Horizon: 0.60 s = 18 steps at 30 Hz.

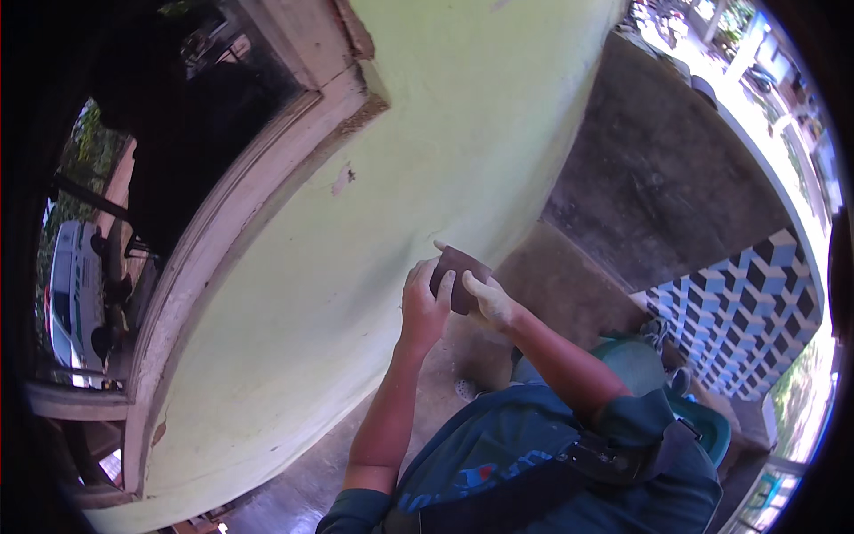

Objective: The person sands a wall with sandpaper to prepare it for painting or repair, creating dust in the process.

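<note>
Both my hands hold a small dark brown sheet, which looks like sandpaper (pixel 464 267), in front of a pale green plastered wall (pixel 333 253). My left hand (pixel 427 294) grips its left side, the thumb lying over its face. On its right side, my right hand (pixel 490 297) has the thumb pressed near the edge and the other fingers partly hidden behind. Pale dust marks the fingers. A patch of chipped paint (pixel 343 179) shows on the wall above and left of my hands.
A wooden window frame (pixel 233 187) with dark glass runs along the left. Behind me at the right stands a green plastic chair (pixel 707 420). Beyond the concrete floor (pixel 560 280) are a dark low wall (pixel 660 160) and a panel of patterned tiles (pixel 740 314).
</note>
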Tool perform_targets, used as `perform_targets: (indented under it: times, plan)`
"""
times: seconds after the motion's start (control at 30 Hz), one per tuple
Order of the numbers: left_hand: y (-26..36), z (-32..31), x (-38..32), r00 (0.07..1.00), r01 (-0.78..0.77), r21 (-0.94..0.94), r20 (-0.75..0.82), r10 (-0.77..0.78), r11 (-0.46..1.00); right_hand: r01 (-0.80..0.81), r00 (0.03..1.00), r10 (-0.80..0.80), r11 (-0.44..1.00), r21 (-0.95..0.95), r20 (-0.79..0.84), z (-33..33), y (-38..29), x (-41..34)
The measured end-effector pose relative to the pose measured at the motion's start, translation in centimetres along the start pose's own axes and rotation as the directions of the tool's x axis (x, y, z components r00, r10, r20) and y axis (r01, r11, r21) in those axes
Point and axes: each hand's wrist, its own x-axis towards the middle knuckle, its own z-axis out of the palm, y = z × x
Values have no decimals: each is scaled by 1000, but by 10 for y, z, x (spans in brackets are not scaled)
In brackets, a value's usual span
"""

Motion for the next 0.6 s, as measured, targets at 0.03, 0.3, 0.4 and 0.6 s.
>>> perform_targets:
  times: [0.03,0.3,0.4,0.6]
  plan:
    - [4,0,8,998,-22,3,51,22,1000,36,999,-36,999,14,-40,0,-1,-1]
    - [125,-45,84,702,-707,609,549,453,358,-280,580,-167,878,-388,-798,-87,-27,14]
    - [146,-30,115,570,-805,583,708,417,112,-75,358,-390,894,-442,-849,-114,-15,55]
    - [115,-42,172,528,-769,578,815,237,-273,335,498,-699,700,-630,-513,10,32,155]
